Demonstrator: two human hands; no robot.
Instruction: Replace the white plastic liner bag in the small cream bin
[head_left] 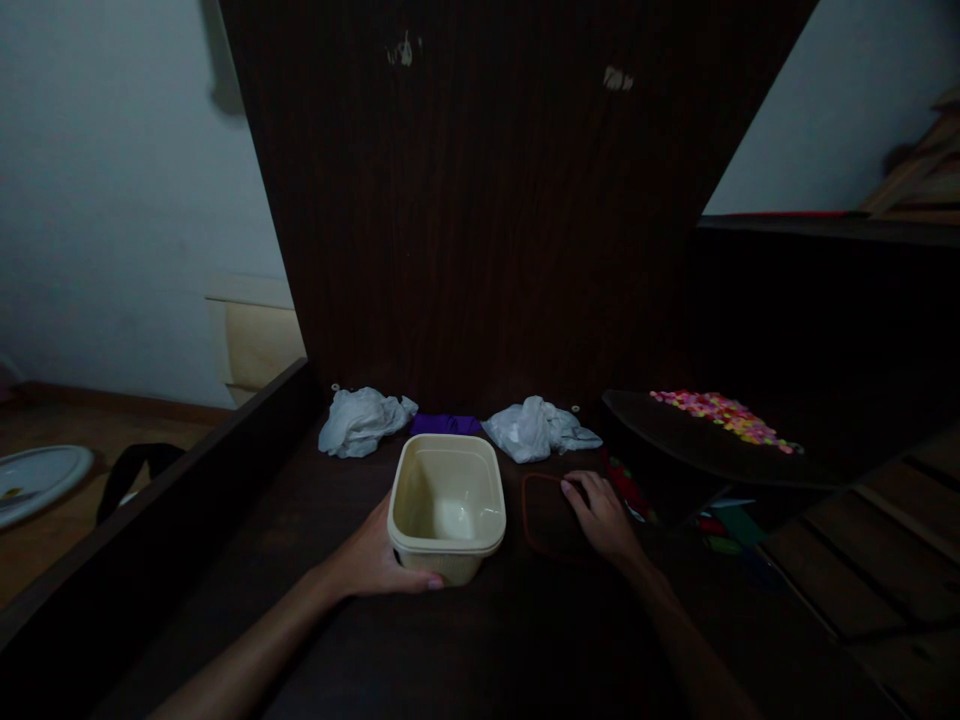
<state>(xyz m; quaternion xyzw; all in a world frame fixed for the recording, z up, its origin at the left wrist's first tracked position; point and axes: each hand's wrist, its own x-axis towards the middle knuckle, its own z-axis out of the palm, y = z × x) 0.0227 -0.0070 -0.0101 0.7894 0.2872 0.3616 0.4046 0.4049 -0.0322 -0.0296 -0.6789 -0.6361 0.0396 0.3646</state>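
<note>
My left hand (375,560) is clamped on the cream tub (447,500), thumb across its near wall, and the tub stands upright and open-topped on the dark table (487,640) straight ahead of me at 12 o'clock. At the tub's 3 o'clock lies a dark lid (546,520), where my right hand (604,518) rests with fingers spread flat, gripping nothing. Beyond the tub, one white cloth (361,420) sits at 11 o'clock, another white cloth (536,428) at 1 o'clock, a purple cloth (445,424) between them.
</note>
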